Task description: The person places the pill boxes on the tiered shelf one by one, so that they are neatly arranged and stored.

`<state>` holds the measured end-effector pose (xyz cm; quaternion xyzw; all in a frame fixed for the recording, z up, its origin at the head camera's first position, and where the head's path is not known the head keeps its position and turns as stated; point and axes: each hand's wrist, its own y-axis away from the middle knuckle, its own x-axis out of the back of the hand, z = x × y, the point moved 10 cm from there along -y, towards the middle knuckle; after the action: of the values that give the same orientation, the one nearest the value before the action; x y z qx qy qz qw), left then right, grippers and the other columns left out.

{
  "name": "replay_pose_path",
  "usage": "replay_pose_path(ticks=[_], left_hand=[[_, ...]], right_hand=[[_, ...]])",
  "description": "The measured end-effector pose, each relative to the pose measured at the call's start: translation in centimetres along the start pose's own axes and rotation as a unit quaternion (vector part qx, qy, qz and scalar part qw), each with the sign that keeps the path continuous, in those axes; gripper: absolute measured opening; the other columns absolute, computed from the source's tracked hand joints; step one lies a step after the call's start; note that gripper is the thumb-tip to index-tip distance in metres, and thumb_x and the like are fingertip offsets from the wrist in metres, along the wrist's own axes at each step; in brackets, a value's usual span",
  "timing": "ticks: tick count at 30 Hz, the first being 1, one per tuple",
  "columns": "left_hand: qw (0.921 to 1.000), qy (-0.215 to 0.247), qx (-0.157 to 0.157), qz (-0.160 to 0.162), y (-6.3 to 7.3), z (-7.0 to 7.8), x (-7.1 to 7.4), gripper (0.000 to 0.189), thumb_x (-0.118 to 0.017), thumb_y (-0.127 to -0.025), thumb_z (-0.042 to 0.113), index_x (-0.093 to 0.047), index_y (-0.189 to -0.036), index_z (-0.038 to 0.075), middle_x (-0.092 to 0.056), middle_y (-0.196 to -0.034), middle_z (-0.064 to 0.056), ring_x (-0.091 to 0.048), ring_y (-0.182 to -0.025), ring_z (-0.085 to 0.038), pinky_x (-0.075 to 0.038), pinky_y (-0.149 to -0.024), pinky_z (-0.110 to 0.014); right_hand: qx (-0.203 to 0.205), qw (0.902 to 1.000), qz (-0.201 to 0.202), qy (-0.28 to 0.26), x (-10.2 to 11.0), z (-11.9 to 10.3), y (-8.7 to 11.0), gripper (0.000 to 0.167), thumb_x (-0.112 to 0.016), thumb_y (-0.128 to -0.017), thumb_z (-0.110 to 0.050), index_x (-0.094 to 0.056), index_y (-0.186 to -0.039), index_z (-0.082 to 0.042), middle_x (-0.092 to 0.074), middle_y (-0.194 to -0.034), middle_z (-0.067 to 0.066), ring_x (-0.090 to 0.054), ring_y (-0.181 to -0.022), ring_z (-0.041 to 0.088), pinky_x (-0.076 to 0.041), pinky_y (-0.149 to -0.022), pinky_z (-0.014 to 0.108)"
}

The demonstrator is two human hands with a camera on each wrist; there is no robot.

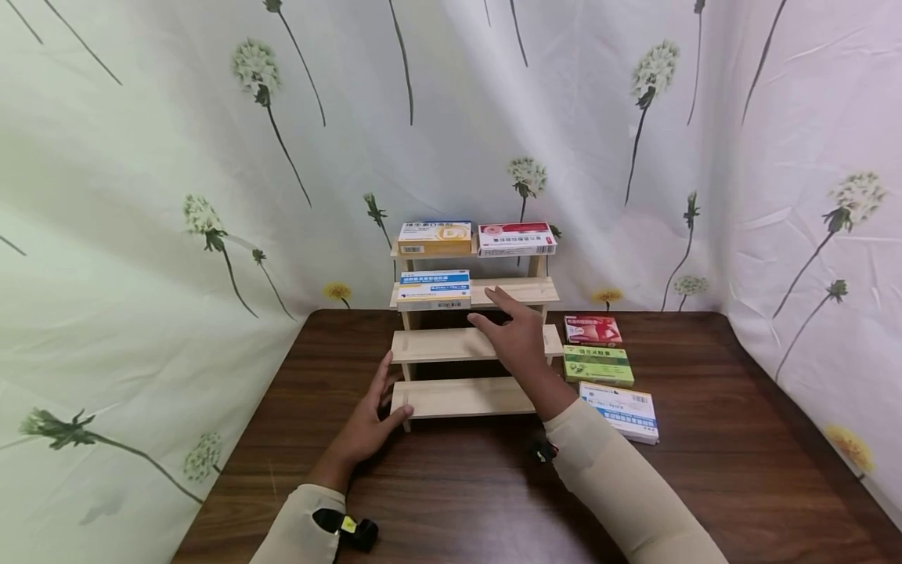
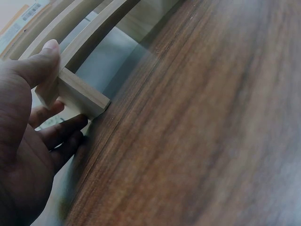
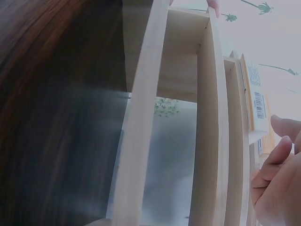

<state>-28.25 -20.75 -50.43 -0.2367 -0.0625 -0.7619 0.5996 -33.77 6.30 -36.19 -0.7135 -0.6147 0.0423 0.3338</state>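
Left hand [image 1: 362, 427] is curled round the near left corner of the pale, four-tiered wooden shelf [image 1: 458, 399], its thumb laid on the lowest board. Farther up, before the shelf's right half, the right hand [image 1: 520, 337] is held with thumb and forefinger parted, nothing gripped. Just left of those fingertips, on the shelf's second tier from the top, a flat blue-and-white cardboard box [image 1: 433, 288] is set, its long axis aligned with the tier; the right hand is placed nearer to it.
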Motion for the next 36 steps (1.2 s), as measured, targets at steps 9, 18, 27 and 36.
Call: replay_pose_path(ticks=[9,18,27,36], left_hand=[[1.0,-0.001,0.002,0.0,0.0,0.2,0.1,0.105,-0.076,-0.106,0.024,0.001,-0.177,0.036,-0.035,-0.176,-0.026,-0.043,-0.158,-0.048,-0.038,-0.123,-0.065],[1.0,-0.005,-0.003,0.002,0.0,0.2,0.1,0.105,-0.075,-0.106,0.023,0.001,-0.178,0.033,-0.037,-0.175,-0.025,-0.044,-0.158,-0.047,-0.038,-0.123,-0.066],[1.0,-0.003,-0.007,0.0,0.0,0.1,0.1,0.105,-0.075,-0.106,0.022,0.001,-0.177,0.037,-0.035,-0.176,-0.025,-0.044,-0.158,-0.047,-0.038,-0.122,-0.065],[1.0,-0.005,-0.006,0.003,-0.1,0.0,0.1,0.105,-0.075,-0.106,0.021,0.001,-0.178,0.027,-0.035,-0.176,-0.025,-0.043,-0.159,-0.047,-0.037,-0.122,-0.066]], right_hand=[[0.036,0.999,0.01,0.024,1.9,-0.4,1.1,0.057,-0.091,-0.092,-0.024,-0.073,-0.143,-0.007,-0.066,-0.152,0.019,-0.065,-0.143,0.034,-0.063,-0.076,0.045],[0.025,0.9994,0.012,0.023,4.6,-0.3,2.0,0.056,-0.092,-0.091,-0.02,-0.074,-0.142,-0.008,-0.068,-0.151,0.015,-0.064,-0.145,0.032,-0.056,-0.073,0.029],[-0.022,0.9996,0.015,0.003,9.1,1.1,2.7,0.057,-0.091,-0.092,-0.014,-0.071,-0.145,-0.006,-0.065,-0.154,0.017,-0.063,-0.144,0.033,-0.05,-0.074,0.013],[-0.082,0.9958,0.018,0.038,12.9,3.8,3.3,0.059,-0.092,-0.092,-0.021,-0.071,-0.146,-0.015,-0.069,-0.152,0.012,-0.071,-0.111,0.019,-0.052,-0.085,0.018]])
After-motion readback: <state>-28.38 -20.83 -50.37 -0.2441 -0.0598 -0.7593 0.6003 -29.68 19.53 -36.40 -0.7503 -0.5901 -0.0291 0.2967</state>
